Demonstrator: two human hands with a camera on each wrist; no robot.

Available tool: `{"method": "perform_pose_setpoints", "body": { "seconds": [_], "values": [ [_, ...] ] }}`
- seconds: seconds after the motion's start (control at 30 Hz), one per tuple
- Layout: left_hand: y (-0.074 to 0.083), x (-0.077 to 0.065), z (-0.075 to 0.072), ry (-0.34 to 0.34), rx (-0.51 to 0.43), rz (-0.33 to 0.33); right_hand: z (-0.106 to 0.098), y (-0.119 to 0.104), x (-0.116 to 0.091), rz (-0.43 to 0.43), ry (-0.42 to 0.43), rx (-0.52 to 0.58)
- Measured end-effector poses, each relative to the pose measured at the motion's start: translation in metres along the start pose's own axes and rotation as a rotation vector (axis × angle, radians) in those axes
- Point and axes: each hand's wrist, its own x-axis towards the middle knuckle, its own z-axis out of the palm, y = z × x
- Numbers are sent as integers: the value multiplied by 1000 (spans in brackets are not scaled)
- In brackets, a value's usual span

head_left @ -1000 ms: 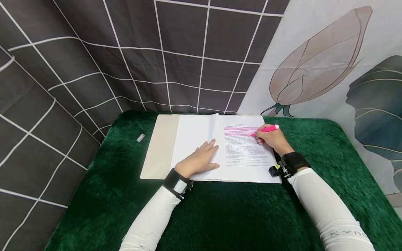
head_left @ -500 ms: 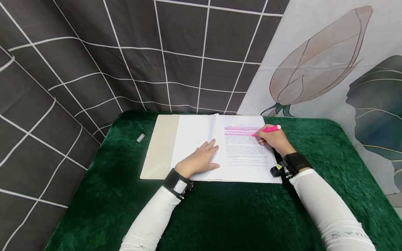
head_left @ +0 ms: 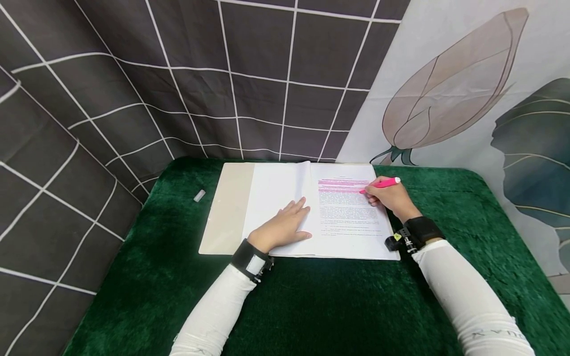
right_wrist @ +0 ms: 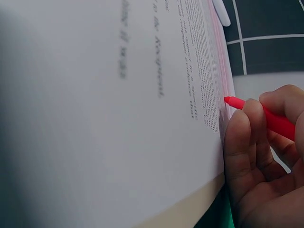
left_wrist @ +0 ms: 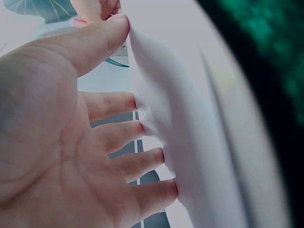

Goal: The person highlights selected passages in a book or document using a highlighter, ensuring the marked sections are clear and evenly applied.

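A pink highlighter (head_left: 385,183) is pinched between the thumb and fingers of my right hand (head_left: 391,197). Its tip meets the printed page (head_left: 349,212) near the right end of a text line, below several pink-marked lines at the top. In the right wrist view the highlighter (right_wrist: 280,124) points at the paper, and the curled lower fingers rest against the sheet. My left hand (head_left: 282,228) lies with fingers spread on the blank left page (head_left: 271,188). The left wrist view shows the fingertips and thumb of that hand (left_wrist: 109,156) touching the white paper (left_wrist: 166,95).
The pages sit in an open cream folder (head_left: 224,212) on a green plush tablecloth (head_left: 329,301). A small whitish cap-like piece (head_left: 199,195) lies left of the folder. Behind the table hang a dark gridded cloth (head_left: 262,44) and a pale cloth with a leaf print (head_left: 450,84).
My right hand has slid slightly to the right with the highlighter, its tip travelling along the text line and the pink mark lengthening behind it. The left hand has stayed still.
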Motion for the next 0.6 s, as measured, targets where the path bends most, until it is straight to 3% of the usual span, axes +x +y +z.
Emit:
{"method": "perform_pose_setpoints", "body": {
  "seconds": [0.6],
  "values": [
    [0,0,0,7,-1,1,-4,3,0,-2,-7,-11]
  ]
}}
